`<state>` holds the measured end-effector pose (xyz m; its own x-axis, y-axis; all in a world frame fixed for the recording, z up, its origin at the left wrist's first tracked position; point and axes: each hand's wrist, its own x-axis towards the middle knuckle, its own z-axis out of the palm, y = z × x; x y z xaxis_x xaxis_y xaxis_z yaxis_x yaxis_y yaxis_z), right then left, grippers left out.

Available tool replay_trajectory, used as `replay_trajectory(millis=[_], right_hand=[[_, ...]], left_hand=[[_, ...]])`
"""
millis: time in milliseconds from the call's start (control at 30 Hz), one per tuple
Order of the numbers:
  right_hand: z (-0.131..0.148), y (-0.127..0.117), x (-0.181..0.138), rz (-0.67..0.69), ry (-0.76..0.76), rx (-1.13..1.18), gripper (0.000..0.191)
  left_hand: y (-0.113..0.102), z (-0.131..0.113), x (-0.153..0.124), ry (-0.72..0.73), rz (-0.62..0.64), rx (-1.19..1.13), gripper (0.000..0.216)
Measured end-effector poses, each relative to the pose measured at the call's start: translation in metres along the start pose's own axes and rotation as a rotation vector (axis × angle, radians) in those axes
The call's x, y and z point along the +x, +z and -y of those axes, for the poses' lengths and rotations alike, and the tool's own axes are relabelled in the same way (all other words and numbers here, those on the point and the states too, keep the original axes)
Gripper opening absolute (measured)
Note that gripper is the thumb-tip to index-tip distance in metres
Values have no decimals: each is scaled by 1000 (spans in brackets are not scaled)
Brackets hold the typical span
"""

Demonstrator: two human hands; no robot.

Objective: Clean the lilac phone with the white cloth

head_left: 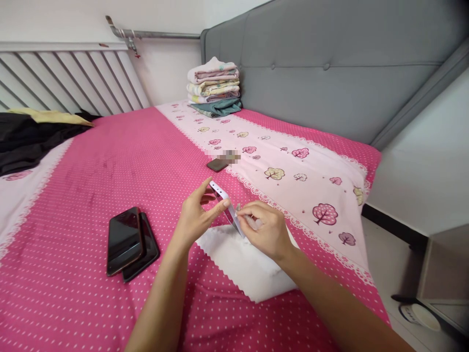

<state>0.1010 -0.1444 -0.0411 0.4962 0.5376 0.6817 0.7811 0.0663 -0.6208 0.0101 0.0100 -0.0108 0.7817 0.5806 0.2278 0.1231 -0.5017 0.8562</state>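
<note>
My left hand [198, 210] grips a pale lilac phone case [222, 190], thumb on the near side and fingers behind. It is tilted up, and small dark holes show along its short top edge. Whether a phone sits inside I cannot tell. At the case's right side my right hand [266, 227] is closed in a pinch. A small greyish tip pokes out above its fingertips, too small to name. Below both hands a white cloth [252, 281] with a zigzag edge lies on the bed, partly covered by the right hand and forearm.
Left of my hands, a black phone [124, 239] rests partly on another dark phone [148, 244]. Beyond my hands lies a small dark flat object [218, 164], partly blurred out. Folded cloths [214, 85] are stacked by the grey headboard [293, 93]. Dark clothing [29, 139] lies far left.
</note>
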Motion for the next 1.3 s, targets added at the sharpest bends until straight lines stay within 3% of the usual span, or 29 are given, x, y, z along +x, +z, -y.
replay_trajectory(millis=[567, 900, 1300], right_hand=[[-4, 0, -4, 123, 71, -84, 12], [12, -2, -1, -168, -148, -37, 16], [11, 4, -3, -158, -169, -162, 15]], left_hand=[[-3, 4, 2, -22, -2, -15, 85], [4, -7, -4, 17, -55, 53, 77], [11, -15, -8, 4, -129, 155, 68]])
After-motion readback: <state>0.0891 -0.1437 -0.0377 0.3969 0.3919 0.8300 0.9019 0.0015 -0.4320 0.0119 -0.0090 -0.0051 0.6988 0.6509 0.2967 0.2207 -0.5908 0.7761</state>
